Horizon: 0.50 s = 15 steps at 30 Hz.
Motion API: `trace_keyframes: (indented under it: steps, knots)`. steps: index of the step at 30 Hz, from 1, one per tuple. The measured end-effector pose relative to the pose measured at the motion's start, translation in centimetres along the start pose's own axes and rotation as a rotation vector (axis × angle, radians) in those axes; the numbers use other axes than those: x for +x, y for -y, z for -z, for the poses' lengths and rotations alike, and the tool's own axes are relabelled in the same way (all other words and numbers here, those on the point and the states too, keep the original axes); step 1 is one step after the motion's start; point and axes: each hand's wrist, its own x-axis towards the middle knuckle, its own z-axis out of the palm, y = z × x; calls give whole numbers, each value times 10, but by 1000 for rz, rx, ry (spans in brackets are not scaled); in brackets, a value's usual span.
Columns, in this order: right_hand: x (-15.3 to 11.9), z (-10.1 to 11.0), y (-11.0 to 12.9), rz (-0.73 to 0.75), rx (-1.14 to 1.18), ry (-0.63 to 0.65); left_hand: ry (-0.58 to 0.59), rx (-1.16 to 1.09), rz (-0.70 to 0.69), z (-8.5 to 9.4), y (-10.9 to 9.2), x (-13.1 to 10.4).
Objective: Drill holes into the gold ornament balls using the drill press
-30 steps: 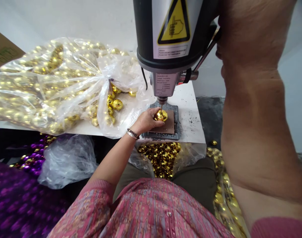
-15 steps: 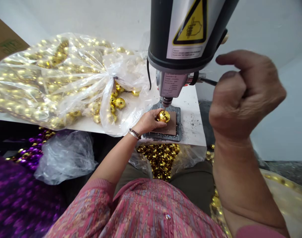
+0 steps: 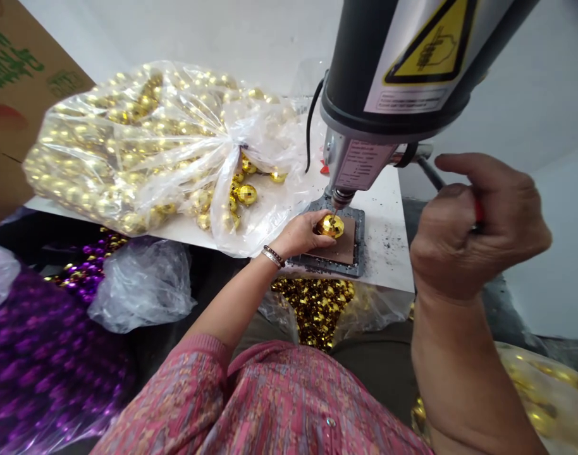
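Observation:
A drill press (image 3: pixel 393 76) with a yellow warning sign stands over the white table. My left hand (image 3: pixel 304 235) grips a shiny gold ball (image 3: pixel 331 225) between thumb and fingers, on a brown board (image 3: pixel 339 248) set on the dark metal base (image 3: pixel 359 253). The thin bit under the chuck (image 3: pixel 342 196) meets the top of the ball; whether it has entered is too small to tell. At the right, my right hand (image 3: pixel 479 221) is curled round the press's lever (image 3: pixel 431 174), whose red part shows between the fingers.
A clear bag of gold balls (image 3: pixel 128 151) lies on the table (image 3: pixel 388 253), with loose gold balls (image 3: pixel 246 194) at its mouth. More small gold balls (image 3: pixel 317 306) fill a bag below the table edge. Purple balls (image 3: pixel 47 354) are at lower left, a cardboard box (image 3: pixel 18 95) at upper left.
The view has shifted, so the press and table sit differently in it. My right hand is lower beside the press, and the lever's red part now shows. My left hand still holds the ball.

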Motion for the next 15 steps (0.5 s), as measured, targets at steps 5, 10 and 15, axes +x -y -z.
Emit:
trace_keyframes:
  steps: [5,10,15]
  knots:
    - [-9,-5,-4,43,3,-65,15,-6,0,0,0,0]
    - [-18,-11,-9,59,-24,-107,6,14,-11,1,-1,-1]
    - [-38,-19,-16,86,-18,-67,-2,21,-22,0,1,0]
